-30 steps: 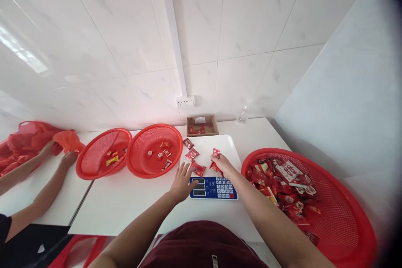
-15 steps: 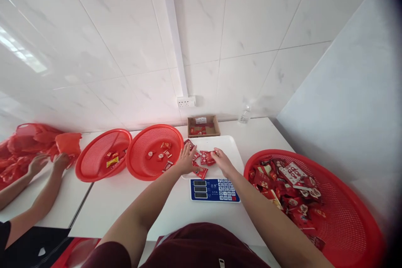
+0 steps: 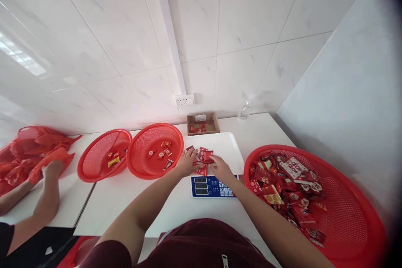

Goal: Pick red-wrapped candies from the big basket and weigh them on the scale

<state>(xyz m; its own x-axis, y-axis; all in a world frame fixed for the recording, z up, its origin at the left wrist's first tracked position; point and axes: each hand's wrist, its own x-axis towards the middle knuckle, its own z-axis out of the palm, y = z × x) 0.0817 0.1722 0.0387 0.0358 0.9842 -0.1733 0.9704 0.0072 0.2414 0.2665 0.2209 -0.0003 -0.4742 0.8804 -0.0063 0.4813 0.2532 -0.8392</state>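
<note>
Both my hands are over the white weighing tray (image 3: 228, 146) of a digital scale, whose blue keypad panel (image 3: 207, 187) faces me. Several small red candy packets (image 3: 206, 156) are bunched together on the tray between my hands. My left hand (image 3: 187, 163) is closed in on the left side of the bunch, its fingers bent round packets partly hidden beneath it. On the other side, my right hand (image 3: 221, 168) pinches a red packet between thumb and fingers. My right forearm covers some of the scale's keys.
A large red basket (image 3: 351, 205) heaped with wrapped sweets stands at right. To the left sit two red baskets (image 3: 141, 142) (image 3: 89, 157) with a few sweets. A cardboard box (image 3: 214, 123) and plastic bottle (image 3: 244, 110) are behind. A co-worker's hands (image 3: 53, 169) handle red bags (image 3: 40, 138).
My left hand has gone from spread fingers to closing on the packets. The scattered packets are drawn closer together. The co-worker's hands have moved left with a red bag.
</note>
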